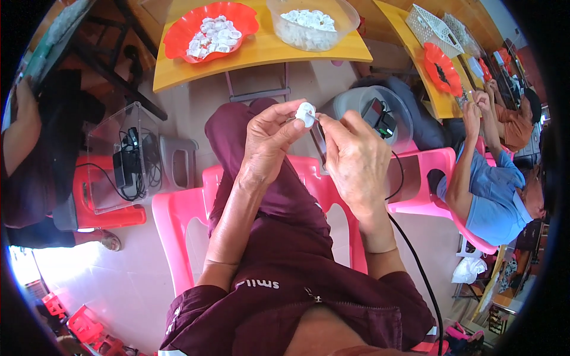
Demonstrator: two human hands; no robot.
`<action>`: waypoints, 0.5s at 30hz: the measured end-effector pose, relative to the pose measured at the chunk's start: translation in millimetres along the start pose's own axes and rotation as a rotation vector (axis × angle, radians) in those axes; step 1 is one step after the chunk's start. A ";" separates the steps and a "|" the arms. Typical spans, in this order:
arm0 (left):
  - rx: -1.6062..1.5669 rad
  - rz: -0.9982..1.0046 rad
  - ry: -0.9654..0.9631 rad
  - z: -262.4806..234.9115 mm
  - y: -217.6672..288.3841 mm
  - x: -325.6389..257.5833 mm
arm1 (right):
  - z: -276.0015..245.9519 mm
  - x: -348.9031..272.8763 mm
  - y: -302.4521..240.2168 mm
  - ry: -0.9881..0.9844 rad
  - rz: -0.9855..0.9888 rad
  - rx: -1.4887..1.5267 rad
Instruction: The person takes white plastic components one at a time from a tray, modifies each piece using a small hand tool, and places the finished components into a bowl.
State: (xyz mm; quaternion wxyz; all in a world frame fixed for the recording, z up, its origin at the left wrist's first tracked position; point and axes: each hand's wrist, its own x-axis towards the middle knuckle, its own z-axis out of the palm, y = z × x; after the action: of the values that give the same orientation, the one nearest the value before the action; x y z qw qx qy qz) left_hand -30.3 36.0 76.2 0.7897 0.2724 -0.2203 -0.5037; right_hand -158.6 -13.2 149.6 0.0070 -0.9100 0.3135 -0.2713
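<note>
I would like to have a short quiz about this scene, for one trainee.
1. Which hand holds the rounded white piece between thumb and fingers?
2. True or false: on the yellow table ahead, the red scalloped bowl stands left of the clear round bowl.
3. The pieces in both bowls are mostly: A) black; B) white; C) green.

Key: 1. the left hand; 2. true; 3. B.
</note>
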 end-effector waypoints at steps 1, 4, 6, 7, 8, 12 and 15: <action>0.019 0.003 0.005 0.3 0.3 -0.4 | 0.8 -0.3 -0.4 0.005 -0.007 -0.025; 0.076 0.013 0.017 -1.8 -1.6 -0.6 | 4.0 -1.4 -2.6 -0.034 0.015 -0.074; 0.111 0.018 0.022 -1.7 -3.6 -1.0 | 7.1 -1.8 -2.2 -0.059 0.016 -0.092; 0.118 0.013 0.023 -0.9 -4.6 -1.2 | 8.0 -1.8 -1.6 -0.084 0.015 -0.109; 0.125 0.007 0.024 0.1 -5.3 -0.9 | 7.5 -1.5 -0.7 -0.084 0.018 -0.111; 0.142 0.004 0.018 1.3 -6.4 -0.3 | -3.7 -2.8 0.5 -0.079 0.024 -0.059; 0.001 -0.077 -0.006 -4.1 -2.7 3.0 | -12.7 -3.3 0.1 -0.058 0.016 -0.012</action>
State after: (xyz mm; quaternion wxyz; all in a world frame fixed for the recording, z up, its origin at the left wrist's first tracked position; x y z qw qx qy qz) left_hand -28.4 33.1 71.6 0.7689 0.2795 -0.2120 -0.5345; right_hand -167.1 -9.4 158.8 0.0130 -0.9150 0.3219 -0.2427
